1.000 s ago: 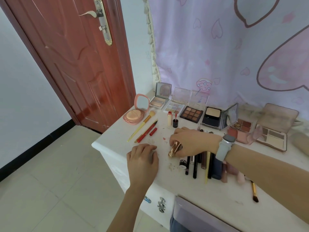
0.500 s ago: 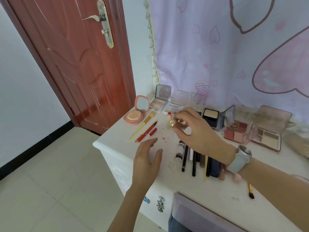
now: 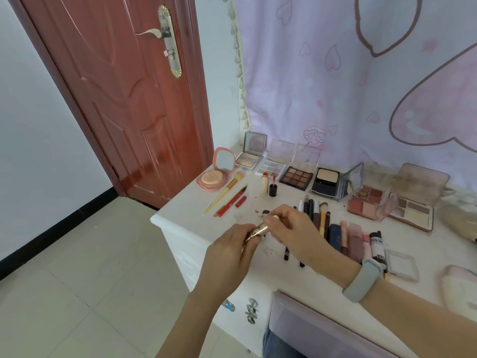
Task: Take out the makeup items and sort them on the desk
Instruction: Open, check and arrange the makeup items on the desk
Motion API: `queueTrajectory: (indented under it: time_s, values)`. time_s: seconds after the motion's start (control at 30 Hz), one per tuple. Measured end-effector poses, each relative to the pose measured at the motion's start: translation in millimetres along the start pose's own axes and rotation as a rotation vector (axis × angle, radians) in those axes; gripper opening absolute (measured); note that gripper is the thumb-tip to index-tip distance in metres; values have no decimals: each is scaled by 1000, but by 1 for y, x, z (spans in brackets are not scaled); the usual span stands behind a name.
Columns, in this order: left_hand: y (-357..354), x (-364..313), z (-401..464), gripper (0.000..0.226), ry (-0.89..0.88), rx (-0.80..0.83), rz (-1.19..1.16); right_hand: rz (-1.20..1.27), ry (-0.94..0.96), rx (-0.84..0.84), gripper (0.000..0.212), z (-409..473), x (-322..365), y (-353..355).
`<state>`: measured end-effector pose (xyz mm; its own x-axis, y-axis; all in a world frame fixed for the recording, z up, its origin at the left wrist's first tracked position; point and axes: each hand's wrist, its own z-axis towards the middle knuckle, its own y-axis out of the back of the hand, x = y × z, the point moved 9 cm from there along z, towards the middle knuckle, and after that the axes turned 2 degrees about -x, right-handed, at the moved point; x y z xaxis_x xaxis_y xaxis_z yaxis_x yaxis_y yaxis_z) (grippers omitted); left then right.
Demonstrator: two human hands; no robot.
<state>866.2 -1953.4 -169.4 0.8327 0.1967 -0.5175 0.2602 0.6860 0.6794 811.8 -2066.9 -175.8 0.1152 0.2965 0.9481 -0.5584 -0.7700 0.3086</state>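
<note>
1. The left hand [image 3: 228, 254] and the right hand [image 3: 291, 232] meet above the front left part of the white table [image 3: 185, 215], both holding one small shiny gold tube [image 3: 259, 229].
2. The left hand's fingers curl round the lower end of the gold tube; the right hand's fingertips pinch its upper end, which tilts up toward the right.
3. A grey wristband [image 3: 362, 279] sits on the right wrist.
4. Just right of the right hand lies a row of dark pencils, brushes and pink tubes [image 3: 335, 233], side by side on the table.
5. Beyond the hands stand a cream bottle with a red cap [image 3: 265, 183] and a small dark bottle [image 3: 273, 189], close together.
6. Left of those, beyond the left hand, lie a yellow-handled brush [image 3: 224, 193] and a red pencil [image 3: 232, 201], and behind them an open round pink compact with a mirror [image 3: 215, 174].
7. Along the far edge, beyond the right hand, open palettes stand in a line, among them a brown nine-pan eyeshadow palette [image 3: 296, 177] and a black powder compact [image 3: 326, 180].
</note>
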Motion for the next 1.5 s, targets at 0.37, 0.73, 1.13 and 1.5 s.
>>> queueTrajectory:
  time_s: [0.37,0.73,1.13,1.5]
  values:
    - [-8,16,-1,13,115,150,-283,-136,255,116,15,-14,17,-14]
    - [12,60,-4,13,375,-30,-462,102,-2,5,16,-4,-14,0]
    - [3,61,-9,17,451,-33,-591,109,-64,-11,16,-7,-22,-2]
    - [1,64,-8,32,461,1,-568,144,-91,-11,16,-8,-24,-4]
